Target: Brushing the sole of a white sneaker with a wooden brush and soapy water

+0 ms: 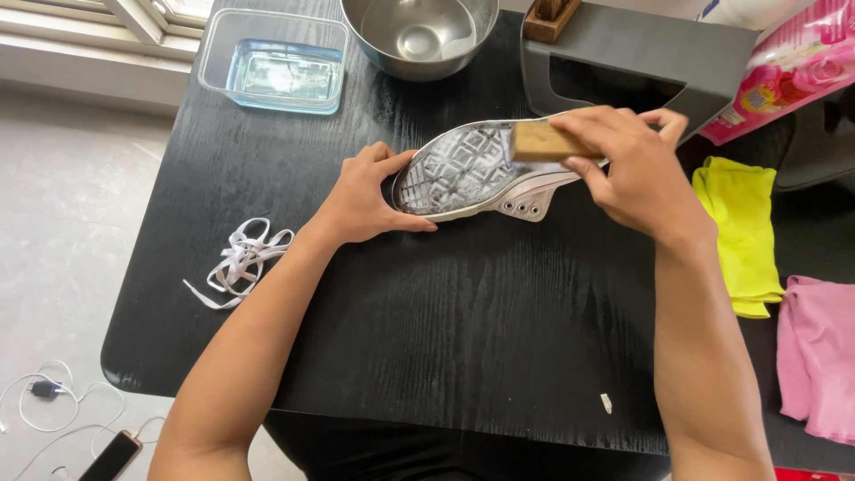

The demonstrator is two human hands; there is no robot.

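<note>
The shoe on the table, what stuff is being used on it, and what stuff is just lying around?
In use:
shoe, sole up, steadied by the left hand
wooden brush, held by the right hand on the sole

Lying about:
white laces
steel bowl
clear tub
yellow cloth
pink cloth

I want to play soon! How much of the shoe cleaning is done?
Done: the laces are out, lying on the table. In hand: the left hand steadies the white shoe, sole up and soapy, while the right hand presses a wooden brush on it. Left: foam is not yet rinsed; the cloths lie unused.
</note>
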